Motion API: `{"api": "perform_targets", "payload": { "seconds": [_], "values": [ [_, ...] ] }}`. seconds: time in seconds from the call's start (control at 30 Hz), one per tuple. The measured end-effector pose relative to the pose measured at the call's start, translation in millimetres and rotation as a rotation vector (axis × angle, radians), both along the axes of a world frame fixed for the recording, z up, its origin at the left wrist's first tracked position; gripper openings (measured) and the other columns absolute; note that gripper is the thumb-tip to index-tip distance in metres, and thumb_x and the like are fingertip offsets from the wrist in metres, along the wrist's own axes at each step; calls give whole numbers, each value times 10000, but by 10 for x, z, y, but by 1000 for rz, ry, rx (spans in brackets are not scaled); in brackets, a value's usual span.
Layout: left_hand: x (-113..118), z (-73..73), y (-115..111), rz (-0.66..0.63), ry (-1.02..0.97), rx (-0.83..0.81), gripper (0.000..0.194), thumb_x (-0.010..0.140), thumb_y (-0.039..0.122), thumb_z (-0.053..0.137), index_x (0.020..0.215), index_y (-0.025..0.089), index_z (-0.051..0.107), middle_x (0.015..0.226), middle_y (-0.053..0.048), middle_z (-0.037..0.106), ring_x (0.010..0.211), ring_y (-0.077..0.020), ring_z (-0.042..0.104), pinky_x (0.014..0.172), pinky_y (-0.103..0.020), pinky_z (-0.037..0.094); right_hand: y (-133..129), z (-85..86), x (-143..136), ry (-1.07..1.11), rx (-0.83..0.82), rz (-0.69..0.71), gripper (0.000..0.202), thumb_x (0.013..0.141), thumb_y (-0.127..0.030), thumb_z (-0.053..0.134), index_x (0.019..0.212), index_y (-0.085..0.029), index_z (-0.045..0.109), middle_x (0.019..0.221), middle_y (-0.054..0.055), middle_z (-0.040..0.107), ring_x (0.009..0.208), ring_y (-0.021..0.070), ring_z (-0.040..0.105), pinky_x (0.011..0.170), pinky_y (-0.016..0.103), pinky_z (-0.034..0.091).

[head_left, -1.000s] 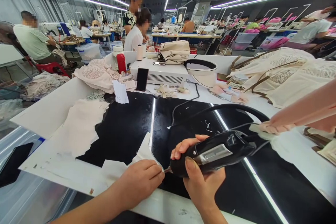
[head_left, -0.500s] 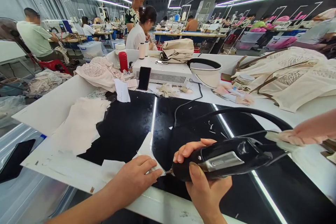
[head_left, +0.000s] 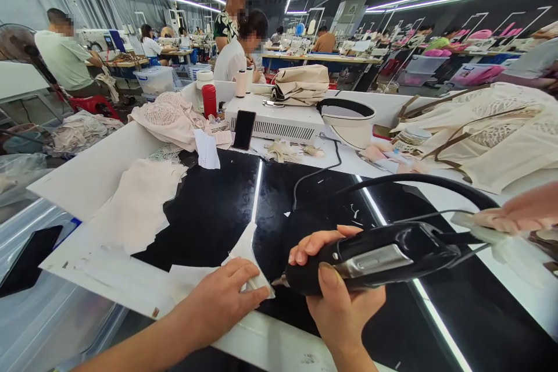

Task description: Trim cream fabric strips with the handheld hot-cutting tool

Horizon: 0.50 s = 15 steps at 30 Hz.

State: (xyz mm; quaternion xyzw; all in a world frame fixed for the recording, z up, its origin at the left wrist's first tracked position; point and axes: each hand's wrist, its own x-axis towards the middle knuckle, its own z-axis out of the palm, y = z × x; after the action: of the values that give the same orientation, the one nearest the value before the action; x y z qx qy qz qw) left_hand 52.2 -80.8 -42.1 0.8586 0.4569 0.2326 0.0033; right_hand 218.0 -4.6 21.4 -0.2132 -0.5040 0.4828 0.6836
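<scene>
left fingers [head_left: 244,269]: pinning white piece [head_left: 244,243] | right fingers [head_left: 310,244]: clamped round black tool [head_left: 394,239], now more level

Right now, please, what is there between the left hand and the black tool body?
In the head view, the edge of the white piece and the thin metal tip lie between the left hand and the black tool body.

The white worktable [head_left: 279,325] bears a glossy black sheet [head_left: 218,203], cream fabric pieces [head_left: 142,203], a white slotted box [head_left: 274,119], a smartphone [head_left: 244,129] and a sun visor [head_left: 351,122].
</scene>
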Motion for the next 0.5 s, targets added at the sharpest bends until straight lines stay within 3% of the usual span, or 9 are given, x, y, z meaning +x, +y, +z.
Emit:
{"api": "perform_targets", "payload": {
  "seconds": [0.23, 0.5],
  "values": [
    [9, 10, 1, 26, -12, -15, 297, 1020, 115, 509, 1260, 248, 622, 1180, -110, 589, 1187, -244, 607, 932, -369, 609, 12, -51, -32, -28, -9, 0, 347, 867, -333, 766, 1159, -284, 584, 793, -25, 632, 615, 155, 623, 562, 329, 560],
    [12, 104, 9, 28, -25, -4, 287, 1010, 109, 520, 1222, 256, 646, 1142, -104, 562, 1177, -257, 594, 959, -394, 599, 12, -82, -73, -49, -13, 7, 305, 904, -263, 714, 1174, -285, 573, 796, -26, 634, 625, 153, 632, 570, 325, 569]
  ]
}}
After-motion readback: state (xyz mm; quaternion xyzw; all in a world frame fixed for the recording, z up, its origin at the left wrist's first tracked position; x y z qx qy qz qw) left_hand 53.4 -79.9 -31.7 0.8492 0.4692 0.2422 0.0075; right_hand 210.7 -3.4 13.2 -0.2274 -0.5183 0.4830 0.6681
